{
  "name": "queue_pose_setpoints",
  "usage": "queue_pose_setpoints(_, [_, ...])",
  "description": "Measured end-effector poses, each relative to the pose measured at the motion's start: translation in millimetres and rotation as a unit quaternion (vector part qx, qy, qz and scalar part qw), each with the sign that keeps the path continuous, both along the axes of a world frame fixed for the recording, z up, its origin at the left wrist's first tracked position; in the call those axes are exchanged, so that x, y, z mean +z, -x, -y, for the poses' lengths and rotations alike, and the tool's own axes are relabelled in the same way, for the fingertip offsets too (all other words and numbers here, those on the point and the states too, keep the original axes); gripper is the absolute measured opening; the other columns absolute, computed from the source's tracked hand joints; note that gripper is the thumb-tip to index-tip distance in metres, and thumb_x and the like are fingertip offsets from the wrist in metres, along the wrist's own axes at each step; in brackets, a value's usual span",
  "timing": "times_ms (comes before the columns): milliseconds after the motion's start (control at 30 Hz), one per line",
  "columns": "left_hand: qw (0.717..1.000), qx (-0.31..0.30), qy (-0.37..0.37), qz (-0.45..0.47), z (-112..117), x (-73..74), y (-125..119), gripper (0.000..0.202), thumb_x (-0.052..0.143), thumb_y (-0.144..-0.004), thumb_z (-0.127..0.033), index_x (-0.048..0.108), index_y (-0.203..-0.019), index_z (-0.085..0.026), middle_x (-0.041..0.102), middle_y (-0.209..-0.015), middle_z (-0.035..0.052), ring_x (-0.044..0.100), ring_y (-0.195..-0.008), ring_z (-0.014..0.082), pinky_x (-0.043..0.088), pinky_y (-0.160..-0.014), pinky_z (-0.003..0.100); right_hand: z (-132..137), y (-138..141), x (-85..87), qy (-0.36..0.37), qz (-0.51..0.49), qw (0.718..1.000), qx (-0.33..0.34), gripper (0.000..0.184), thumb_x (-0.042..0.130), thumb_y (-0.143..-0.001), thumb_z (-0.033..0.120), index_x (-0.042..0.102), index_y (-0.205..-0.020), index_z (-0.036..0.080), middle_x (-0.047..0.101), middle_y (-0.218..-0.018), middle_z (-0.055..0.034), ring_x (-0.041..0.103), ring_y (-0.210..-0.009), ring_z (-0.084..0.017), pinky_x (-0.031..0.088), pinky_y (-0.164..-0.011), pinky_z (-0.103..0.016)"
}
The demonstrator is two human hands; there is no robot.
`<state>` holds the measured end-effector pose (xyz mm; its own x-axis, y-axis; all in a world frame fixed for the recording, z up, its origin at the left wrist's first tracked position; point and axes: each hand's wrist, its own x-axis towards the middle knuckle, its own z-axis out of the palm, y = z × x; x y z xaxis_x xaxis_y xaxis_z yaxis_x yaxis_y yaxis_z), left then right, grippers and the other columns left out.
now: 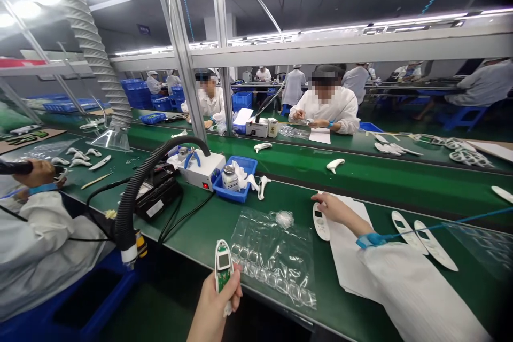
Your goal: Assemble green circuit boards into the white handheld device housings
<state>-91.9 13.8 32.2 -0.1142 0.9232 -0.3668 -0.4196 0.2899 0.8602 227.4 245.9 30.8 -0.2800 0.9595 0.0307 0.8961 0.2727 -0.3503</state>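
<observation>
My left hand [216,299] is low at the near edge of the green bench, fingers wrapped round a white device half with a green circuit board and small screen [223,267], held upright. My right hand [332,207] reaches out over the bench with a blue wrist strap [371,239] on the wrist; its fingertips rest at the top of a white front cover [320,221] that lies beside a white paper sheet [348,248]. A clear plastic bag with transparent parts [274,259] lies between my hands.
Two more white covers [425,235] lie to the right. A blue tray [236,177] with a bottle, a white box unit [200,168] and a black fume hose [138,192] stand at left. A co-worker's sleeve [36,240] is at far left; people sit across the conveyor [360,171].
</observation>
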Motion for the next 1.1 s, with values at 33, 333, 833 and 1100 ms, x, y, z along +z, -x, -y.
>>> queue_pose_setpoints(33, [1.0,0.001,0.009,0.009,4,-3.6,-1,0.035,0.075,-0.07,-0.041,0.062,-0.087,-0.013,0.053,-0.056,-0.0031,0.043,-0.047,0.0059,0.033,-0.046,0.019,0,-3,-0.9,0.01,-0.009,1.0,0.009,0.026,0.047,-0.08,0.01,0.067,-0.097,0.013,0.068,-0.102,-0.0146,0.063,-0.093,-0.025,0.044,-0.078,-0.031])
queue_pose_setpoints(333, [0.999,0.014,0.019,-0.043,26,-41.8,-33,0.051,0.079,-0.056,-0.056,0.064,-0.072,-0.01,0.054,-0.044,-0.0008,0.042,-0.037,0.0064,0.03,-0.038,0.018,106,69,34.5,0.02,-0.14,0.979,0.149,0.024,0.04,-0.09,0.023,0.064,-0.091,0.019,0.066,-0.089,-0.0067,0.061,-0.081,-0.02,0.046,-0.071,-0.028])
queue_pose_setpoints(833, [0.976,0.159,0.055,-0.141,48,-37.7,-11,0.04,0.078,-0.057,-0.047,0.058,-0.059,-0.012,0.043,-0.04,-0.0062,0.034,-0.034,0.0056,0.024,-0.034,0.019,154,174,-27.6,-0.001,-0.087,0.995,0.041,0.023,0.039,-0.092,0.026,0.057,-0.081,0.018,0.063,-0.084,-0.0078,0.061,-0.074,-0.022,0.04,-0.064,-0.031])
queue_pose_setpoints(1100, [0.974,0.172,0.056,-0.137,49,-41.2,-6,0.033,0.075,-0.062,-0.04,0.055,-0.058,-0.014,0.042,-0.042,-0.0069,0.034,-0.036,0.0062,0.025,-0.035,0.019,168,179,-34.8,-0.049,-0.157,0.986,0.002,0.02,0.046,-0.089,0.032,0.055,-0.076,0.02,0.058,-0.071,-0.0015,0.052,-0.062,-0.017,0.034,-0.058,-0.027])
